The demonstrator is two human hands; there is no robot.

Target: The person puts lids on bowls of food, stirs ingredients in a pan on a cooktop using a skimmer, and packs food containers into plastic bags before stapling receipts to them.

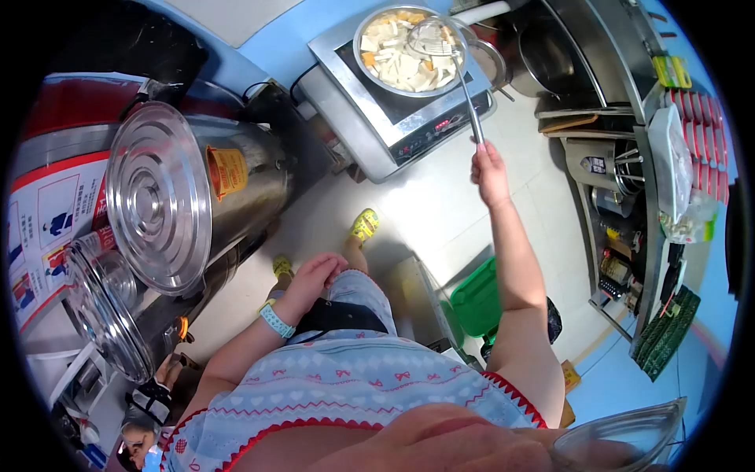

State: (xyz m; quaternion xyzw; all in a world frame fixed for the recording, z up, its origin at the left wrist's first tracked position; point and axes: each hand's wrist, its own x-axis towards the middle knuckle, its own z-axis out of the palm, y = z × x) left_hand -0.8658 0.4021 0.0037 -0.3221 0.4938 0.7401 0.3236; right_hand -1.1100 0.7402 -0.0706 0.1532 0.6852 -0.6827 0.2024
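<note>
Seen from above, a person in a pale blue apron (346, 385) with red scalloped trim stands at a cooker (393, 102). The right hand (491, 175) is closed around the handle end of a long metal skimmer (470, 106), on an outstretched arm. The skimmer slants away from this hand, and its round wire head is over the food (397, 63) in a round metal pan (363, 69); whether the head touches the food is hard to tell. The food is a heap of pale, cut pieces with some orange ones. The pan sits on the cooker, ahead of the right hand and slightly to its left, with its light-coloured handle (481, 12) pointing right. Red digits glow on the control panel (429, 134) at the cooker's near edge.

The left hand (314, 277) is in front of the waist, well apart from the right, its fingers loosely curled and no object visible in it. A light turquoise watch (277, 319) is on that wrist. To the left of this hand stands a large metal pot (263, 169) with an orange label (227, 171) and a broad ridged lid (157, 197); more shiny lids (110, 322) lie nearer the body.

Below the right hand is a green bin (476, 303). Further right, a metal rack (651, 259) holds containers and utensils. Yellow clogs (365, 224) show on the pale floor (417, 208) beyond the left hand.
</note>
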